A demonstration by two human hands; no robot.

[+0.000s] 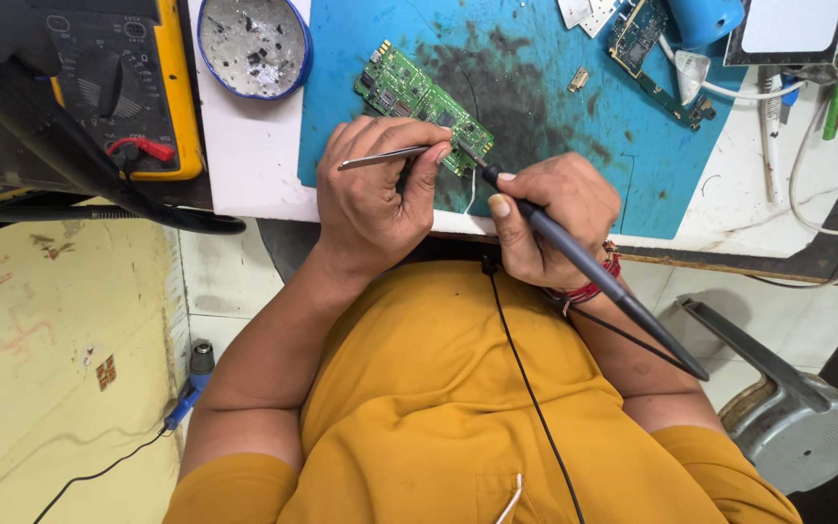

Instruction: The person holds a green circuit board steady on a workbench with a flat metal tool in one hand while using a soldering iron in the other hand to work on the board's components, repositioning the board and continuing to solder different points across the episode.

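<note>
Left hand (375, 199) pinches tweezers (385, 156) to steady a part on the green board (419, 102); right hand (550, 218) grips the iron (574, 257) pen-style, tip at the board's near edge. Board lies on blue mat (535, 107), on the bench.

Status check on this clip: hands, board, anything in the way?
Left hand grips tweezers. Right hand grips soldering iron, tip on green circuit board. Board flat on blue mat. Nothing blocking.
</note>
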